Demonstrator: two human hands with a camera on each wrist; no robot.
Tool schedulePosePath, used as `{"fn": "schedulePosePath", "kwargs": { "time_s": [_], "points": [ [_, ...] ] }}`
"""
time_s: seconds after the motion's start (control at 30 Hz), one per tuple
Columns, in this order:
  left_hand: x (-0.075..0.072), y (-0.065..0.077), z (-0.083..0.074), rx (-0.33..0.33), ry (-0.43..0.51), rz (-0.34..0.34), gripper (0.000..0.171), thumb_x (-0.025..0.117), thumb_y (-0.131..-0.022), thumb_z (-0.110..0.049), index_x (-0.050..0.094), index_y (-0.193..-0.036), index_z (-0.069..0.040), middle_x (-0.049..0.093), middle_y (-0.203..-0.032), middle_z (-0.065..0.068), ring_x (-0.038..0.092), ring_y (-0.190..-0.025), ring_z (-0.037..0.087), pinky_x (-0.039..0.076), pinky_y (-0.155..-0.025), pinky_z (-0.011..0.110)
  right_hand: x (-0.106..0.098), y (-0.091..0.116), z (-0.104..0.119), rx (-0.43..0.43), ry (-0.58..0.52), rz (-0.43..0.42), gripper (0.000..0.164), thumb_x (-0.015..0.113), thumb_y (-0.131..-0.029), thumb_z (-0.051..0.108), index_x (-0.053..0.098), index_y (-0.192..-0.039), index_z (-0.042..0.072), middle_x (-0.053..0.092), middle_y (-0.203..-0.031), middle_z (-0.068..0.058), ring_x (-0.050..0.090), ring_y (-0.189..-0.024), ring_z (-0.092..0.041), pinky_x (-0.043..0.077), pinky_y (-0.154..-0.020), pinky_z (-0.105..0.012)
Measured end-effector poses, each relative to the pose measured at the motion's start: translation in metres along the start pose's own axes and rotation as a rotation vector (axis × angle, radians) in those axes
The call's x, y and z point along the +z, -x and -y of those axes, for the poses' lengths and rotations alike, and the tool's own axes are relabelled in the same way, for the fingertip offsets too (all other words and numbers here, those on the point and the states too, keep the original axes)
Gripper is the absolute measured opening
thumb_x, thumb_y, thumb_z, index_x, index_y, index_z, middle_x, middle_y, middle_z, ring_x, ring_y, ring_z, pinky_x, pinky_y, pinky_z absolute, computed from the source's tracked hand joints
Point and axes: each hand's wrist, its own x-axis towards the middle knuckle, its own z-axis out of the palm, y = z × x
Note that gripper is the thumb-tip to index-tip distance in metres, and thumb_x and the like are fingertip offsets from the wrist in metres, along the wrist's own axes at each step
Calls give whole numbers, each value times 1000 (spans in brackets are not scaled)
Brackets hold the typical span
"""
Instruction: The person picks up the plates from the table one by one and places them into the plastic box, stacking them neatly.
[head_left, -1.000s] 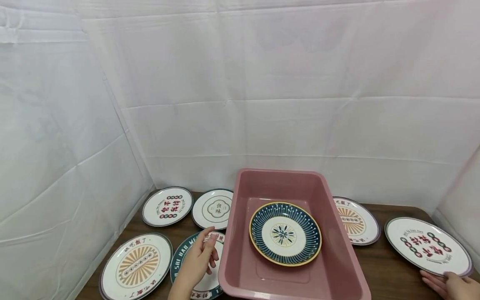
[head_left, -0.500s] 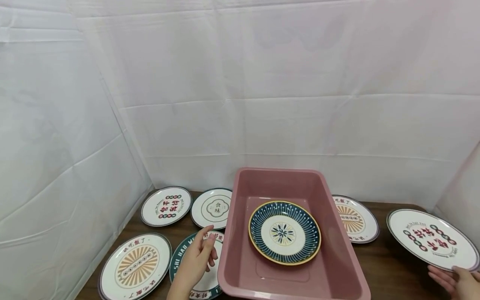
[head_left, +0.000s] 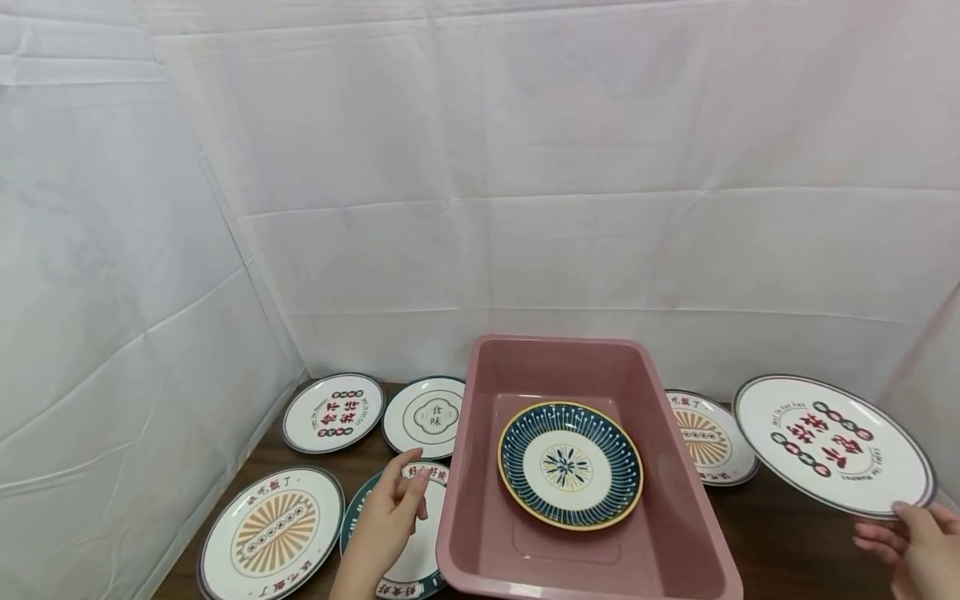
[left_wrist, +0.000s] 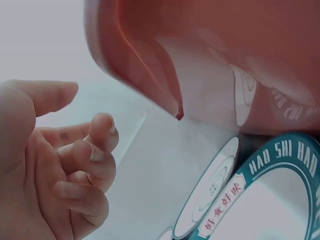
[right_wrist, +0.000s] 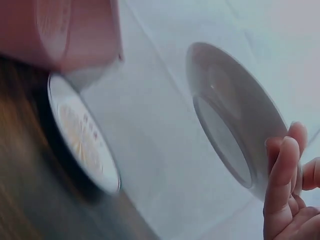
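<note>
My right hand pinches the near rim of a white plate with red characters and green and red rings, thumb on top and fingers beneath. The plate is up off the table; its bare underside faces the right wrist view. My left hand hangs over a green-rimmed plate, fingers loosely curled and holding nothing, beside the left wall of a pink plastic tub. Inside the tub lies a blue-patterned plate with a yellow rim.
On the wooden table, left of the tub, lie a sunburst plate, a red-lettered plate and a plate with a small emblem. Another sunburst plate lies right of the tub. White cloth hangs behind.
My right hand has lifted the red-lettered plate off the table at the right, and the plate has swung up and left towards the tub. My left hand has barely moved.
</note>
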Motion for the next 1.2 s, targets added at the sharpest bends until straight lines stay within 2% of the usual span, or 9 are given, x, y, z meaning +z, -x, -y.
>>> {"fn": "schedulePosePath", "kwargs": {
  "time_s": [0.1, 0.2, 0.33, 0.53, 0.7, 0.9, 0.97, 1.07, 1.2],
  "points": [
    [-2, 2, -6, 13, -19, -19, 42, 48, -97, -33, 46, -130, -7, 52, -59, 0, 42, -46, 10, 36, -45, 24, 42, 30, 16, 43, 113, -24, 9, 40, -97, 6, 33, -101, 10, 61, -56, -6, 59, -41, -17, 48, -38, -28],
    [-3, 5, -12, 10, -40, -35, 42, 48, -96, -35, 48, -128, -8, 51, -59, -2, 41, -46, 9, 37, -47, 25, 68, 52, 25, 95, 191, -2, 8, 39, -98, 9, 33, -103, 12, 60, -58, -3, 58, -42, -14, 47, -40, -26],
    [-5, 9, -17, 10, -20, -49, 39, 49, -96, -35, 50, -126, -9, 50, -58, -1, 41, -46, 9, 37, -47, 25, 88, 71, 23, 114, 210, 64, 10, 40, -98, 9, 34, -105, 12, 60, -62, 0, 57, -45, -11, 47, -42, -24],
    [-4, 11, -22, 26, 24, -58, 32, 49, -97, -28, 52, -123, -9, 50, -58, 0, 41, -43, 9, 36, -44, 24, 110, 93, 10, 150, 136, 272, 11, 43, -97, 5, 48, -100, 15, 59, -64, -4, 56, -48, -13, 47, -44, -26],
    [-5, 14, -27, 42, 60, -52, 30, 49, -97, -25, 52, -123, -10, 50, -57, 1, 41, -41, 8, 34, -41, 22, 129, 108, 4, 224, 205, 354, 16, 46, -97, 9, 57, -98, 20, 58, -63, -4, 53, -48, -12, 47, -45, -27],
    [-3, 20, -35, 53, 111, -36, 33, 49, -97, -29, 51, -125, -11, 51, -60, 2, 41, -42, 8, 35, -41, 22, 150, 123, 1, 321, 358, 323, 15, 54, -95, 19, 62, -93, 31, 55, -59, -2, 50, -47, -11, 46, -45, -26],
    [2, 21, -39, 62, 142, -30, 33, 49, -97, -27, 52, -126, -11, 53, -62, 3, 44, -44, 8, 37, -42, 22, 156, 127, 0, 349, 417, 305, 13, 55, -95, 22, 58, -106, 27, 54, -58, -2, 50, -46, -12, 46, -45, -27],
    [13, 23, -45, 83, 189, -14, 35, 49, -97, -25, 53, -127, -7, 56, -66, 5, 49, -48, 9, 42, -46, 23, 165, 134, -3, 382, 481, 288, 30, 56, -94, 25, 48, -122, 19, 54, -57, -3, 49, -45, -13, 46, -45, -29],
    [31, 23, -51, 101, 233, 30, 41, 49, -97, -28, 52, -128, -2, 60, -69, 6, 53, -51, 10, 45, -50, 25, 174, 143, -10, 383, 527, 294, 24, 56, -93, 27, 50, -116, 21, 55, -59, -3, 49, -45, -14, 46, -46, -30]
  ]
}}
